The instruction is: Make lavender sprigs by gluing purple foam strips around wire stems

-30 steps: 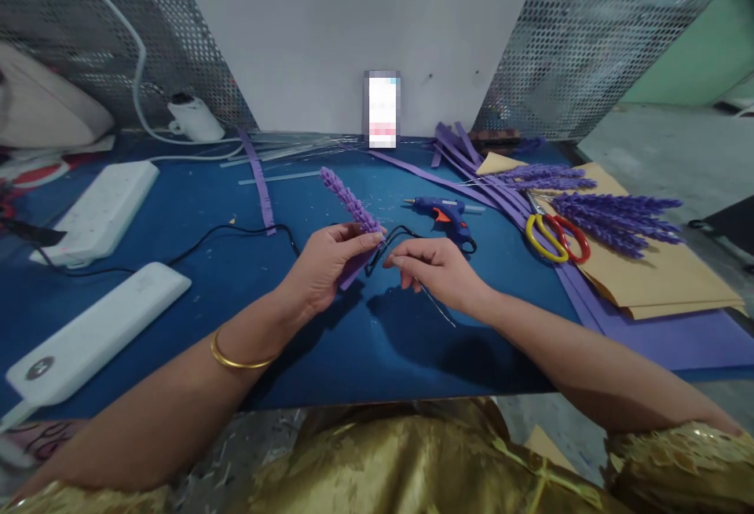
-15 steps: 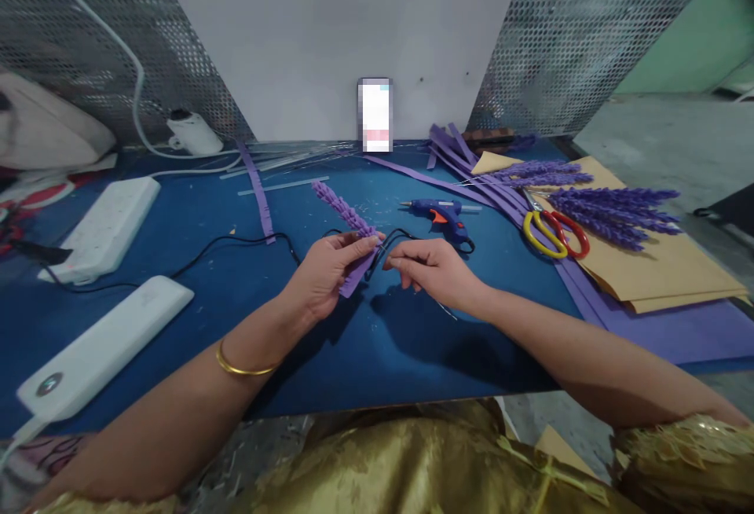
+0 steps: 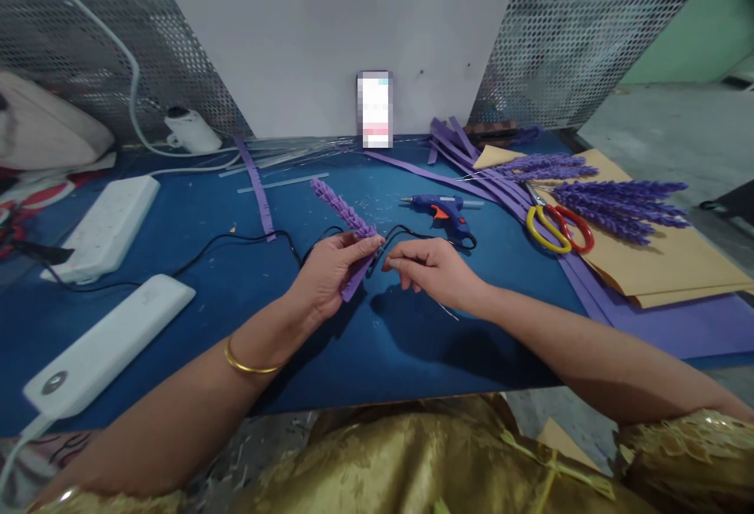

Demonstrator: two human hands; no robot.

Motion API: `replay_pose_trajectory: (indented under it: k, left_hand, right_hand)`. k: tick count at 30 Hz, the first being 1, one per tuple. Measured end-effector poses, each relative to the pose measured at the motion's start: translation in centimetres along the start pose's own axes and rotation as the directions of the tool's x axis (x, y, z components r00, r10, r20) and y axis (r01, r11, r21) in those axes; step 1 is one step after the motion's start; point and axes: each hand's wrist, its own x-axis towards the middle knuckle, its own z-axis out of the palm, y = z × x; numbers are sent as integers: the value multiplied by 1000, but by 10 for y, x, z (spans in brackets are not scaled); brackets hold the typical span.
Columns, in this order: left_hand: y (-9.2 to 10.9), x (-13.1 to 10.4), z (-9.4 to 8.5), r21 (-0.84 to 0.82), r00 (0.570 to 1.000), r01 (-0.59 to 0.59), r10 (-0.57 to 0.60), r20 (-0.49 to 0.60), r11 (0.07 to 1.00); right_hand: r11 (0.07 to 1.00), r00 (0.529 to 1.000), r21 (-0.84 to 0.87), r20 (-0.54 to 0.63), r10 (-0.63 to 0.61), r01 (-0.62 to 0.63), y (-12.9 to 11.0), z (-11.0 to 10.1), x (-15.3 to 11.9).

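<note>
My left hand (image 3: pixel 327 274) is closed on a purple lavender flower (image 3: pixel 342 207) made of fringed strip, its tip pointing up and away to the left. A flat tail of purple strip (image 3: pixel 356 278) hangs below my left thumb. My right hand (image 3: pixel 433 266) is closed in a pinch just right of the flower's base. It grips a thin wire stem (image 3: pixel 449 312), whose end sticks out below the palm; the fingers hide most of the wire. Beyond the right hand lies a blue glue gun (image 3: pixel 448 211) with an orange trigger.
Scissors (image 3: pixel 547 229) with yellow and red handles lie by finished lavender sprigs (image 3: pixel 624 203) on brown paper (image 3: pixel 660 262). Purple strips (image 3: pixel 488 172) lie behind. A phone (image 3: pixel 375 109) leans on the back panel. Power strips (image 3: pixel 111 349) and a black cord (image 3: pixel 217 240) occupy the left.
The view has shifted slightly. Both hands keep almost the same place and grip; the purple tail under my left thumb hangs marginally lower.
</note>
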Motion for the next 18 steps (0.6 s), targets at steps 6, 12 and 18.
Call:
replay_pose_trajectory:
  k: [6,12,18]
  left_hand:
    - [0,2,-4,41,997,-46,43,70,998]
    - [6,2,-9,52,993,-23,17,113,998]
    - [8,0,-1,53,1000,18,-17,-18,998]
  right_hand:
    - [999,1000,35,-21,13,-13,1,-4,0]
    - [1000,999,-10,-38,-11,11,2,-8,2]
    - [998,999,-66,-29,-20,18,2,-8,4]
